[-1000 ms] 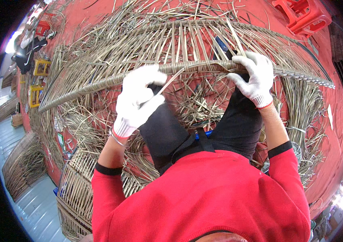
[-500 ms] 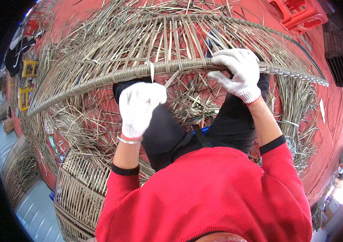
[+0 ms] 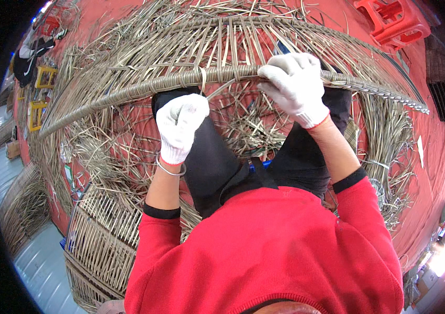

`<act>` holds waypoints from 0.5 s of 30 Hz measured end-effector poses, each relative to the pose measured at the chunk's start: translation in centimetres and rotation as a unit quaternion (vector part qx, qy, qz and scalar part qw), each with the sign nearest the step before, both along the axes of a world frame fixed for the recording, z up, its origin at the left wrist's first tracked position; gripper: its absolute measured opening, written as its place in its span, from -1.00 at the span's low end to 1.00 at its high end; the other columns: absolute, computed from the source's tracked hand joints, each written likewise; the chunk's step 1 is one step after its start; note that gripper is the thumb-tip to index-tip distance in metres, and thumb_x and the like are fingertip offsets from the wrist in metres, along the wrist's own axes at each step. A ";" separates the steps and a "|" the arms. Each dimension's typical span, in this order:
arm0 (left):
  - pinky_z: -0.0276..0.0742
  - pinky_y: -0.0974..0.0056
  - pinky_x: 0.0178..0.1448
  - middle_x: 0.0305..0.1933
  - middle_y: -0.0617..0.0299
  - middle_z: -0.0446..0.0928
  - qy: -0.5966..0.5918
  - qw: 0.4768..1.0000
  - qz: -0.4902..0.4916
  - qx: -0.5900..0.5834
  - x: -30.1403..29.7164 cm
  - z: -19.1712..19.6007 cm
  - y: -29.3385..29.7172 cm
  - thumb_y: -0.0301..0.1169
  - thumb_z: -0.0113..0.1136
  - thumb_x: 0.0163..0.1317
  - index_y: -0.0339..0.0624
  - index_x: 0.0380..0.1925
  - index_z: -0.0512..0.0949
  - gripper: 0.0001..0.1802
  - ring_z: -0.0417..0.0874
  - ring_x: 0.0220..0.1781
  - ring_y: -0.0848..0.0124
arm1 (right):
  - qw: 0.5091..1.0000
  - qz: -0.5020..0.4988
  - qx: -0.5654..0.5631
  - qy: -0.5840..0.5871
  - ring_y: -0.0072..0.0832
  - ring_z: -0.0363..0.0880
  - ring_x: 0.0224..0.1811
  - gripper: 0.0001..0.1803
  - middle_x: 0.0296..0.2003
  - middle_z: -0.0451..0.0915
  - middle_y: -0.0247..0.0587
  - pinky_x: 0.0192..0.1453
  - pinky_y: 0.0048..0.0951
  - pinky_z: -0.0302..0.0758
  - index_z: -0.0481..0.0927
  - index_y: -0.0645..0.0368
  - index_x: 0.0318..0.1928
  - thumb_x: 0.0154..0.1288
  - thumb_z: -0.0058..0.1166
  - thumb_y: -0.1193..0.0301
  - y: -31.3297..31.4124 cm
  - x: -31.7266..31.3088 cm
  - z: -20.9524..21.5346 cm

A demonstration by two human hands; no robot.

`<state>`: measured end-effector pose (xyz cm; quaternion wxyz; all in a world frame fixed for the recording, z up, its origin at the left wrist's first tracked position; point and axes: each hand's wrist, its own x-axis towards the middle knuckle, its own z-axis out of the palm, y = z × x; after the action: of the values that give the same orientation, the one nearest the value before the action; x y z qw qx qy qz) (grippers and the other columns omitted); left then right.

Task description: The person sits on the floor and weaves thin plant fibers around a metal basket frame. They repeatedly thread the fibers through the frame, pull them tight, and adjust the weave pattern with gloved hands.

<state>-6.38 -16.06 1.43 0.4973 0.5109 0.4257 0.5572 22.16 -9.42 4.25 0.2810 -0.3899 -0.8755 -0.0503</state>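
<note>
Up near the top of the frame, a wrapped rim [image 3: 144, 86] of a big wicker frame [image 3: 222, 47] arcs from the left edge to the far right, lying across the person's knees so the working edge sits within easy reach. At upper right of centre, the gloved right hand [image 3: 294, 86] closes over the rim, fingers curled round it, apparently pinning the piece steady. Lower and left of centre, the gloved left hand [image 3: 179, 125] is clenched into a fist just below the rim, clear of it; a pale strip [image 3: 203, 79] hangs over the rim above that fist, and a thin strand [image 3: 227, 85] slants down from the rim beside it, but whether the fist grips either cannot be told. Its pulled-back pose would suit drawing a strand taut. Upright stakes fan upward from the rim toward the frame's outer hoop, spaced for weaving. Loose cane [image 3: 112, 152] litters the red floor [image 3: 437, 172] around the legs, close by for picking up. A finished woven panel [image 3: 102, 246] lies at lower left, a red stool [image 3: 392, 21] stands at upper right, and yellow frames [image 3: 38, 99] sit at far left.
</note>
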 end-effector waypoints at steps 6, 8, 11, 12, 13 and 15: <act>0.30 0.36 -0.29 -0.38 0.10 0.60 -0.045 0.997 0.042 -0.045 0.5 -1.3 -0.4 -0.26 0.03 0.54 -0.34 -0.44 0.53 -0.59 0.46 -0.43 0.44 | 0.992 0.006 0.076 0.101 -0.29 0.62 -0.14 -0.68 -0.25 0.64 -0.45 -0.01 -0.18 0.48 0.70 -0.11 -0.22 -0.07 0.42 0.37 0.3 -1.0 -1.8; 0.43 0.32 -0.26 -0.44 0.12 0.60 -0.040 0.998 0.042 -0.032 0.3 -1.4 -0.6 -0.49 0.10 0.40 -0.32 -0.46 0.52 -0.79 0.53 -0.42 0.42 | 0.992 0.000 0.073 0.107 -0.28 0.63 -0.14 -0.70 -0.27 0.64 -0.44 -0.03 -0.18 0.49 0.71 -0.11 -0.23 -0.07 0.42 0.38 0.2 -1.0 -2.0; 0.58 0.27 -0.20 -0.42 0.09 0.63 -0.058 0.997 0.057 -0.009 0.0 -1.1 -0.7 -0.72 0.19 0.19 -0.30 -0.49 0.49 -0.86 0.62 -0.39 0.39 | 0.991 -0.005 0.069 0.118 -0.29 0.64 -0.19 -0.73 -0.30 0.64 -0.45 -0.08 -0.19 0.52 0.69 -0.11 -0.27 -0.06 0.42 0.37 0.1 -1.0 -2.0; 0.57 0.28 -0.21 -0.42 0.08 0.64 -0.037 0.998 0.046 0.024 -0.1 -1.0 -0.6 -0.70 0.19 0.20 -0.30 -0.49 0.49 -0.86 0.62 -0.40 0.38 | 0.992 -0.010 0.059 0.112 -0.30 0.64 -0.20 -0.73 -0.30 0.64 -0.45 -0.08 -0.19 0.52 0.69 -0.11 -0.27 -0.06 0.42 0.37 0.1 -1.1 -2.0; 0.57 0.28 -0.22 -0.42 0.08 0.64 -0.037 0.998 0.035 0.035 -0.2 -0.7 -0.4 -0.68 0.19 0.22 -0.29 -0.50 0.49 -0.86 0.62 -0.40 0.38 | 0.990 -0.008 0.066 0.123 -0.30 0.64 -0.20 -0.74 -0.30 0.64 -0.45 -0.09 -0.19 0.52 0.69 -0.11 -0.28 -0.05 0.42 0.37 0.1 -1.1 -2.0; 0.56 0.29 -0.24 -0.41 0.08 0.65 -0.022 0.999 0.038 0.022 -0.4 0.0 0.1 -0.62 0.17 0.27 -0.29 -0.49 0.50 -0.86 0.61 -0.41 0.38 | 0.989 -0.007 0.067 0.132 -0.30 0.64 -0.21 -0.76 -0.31 0.65 -0.46 -0.09 -0.19 0.52 0.69 -0.12 -0.28 -0.03 0.42 0.36 0.1 -1.1 -1.8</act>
<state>-6.78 -15.98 1.42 0.4735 0.4929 0.4215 0.5960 21.02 -9.34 2.42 0.4190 -0.3798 -0.8226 -0.0592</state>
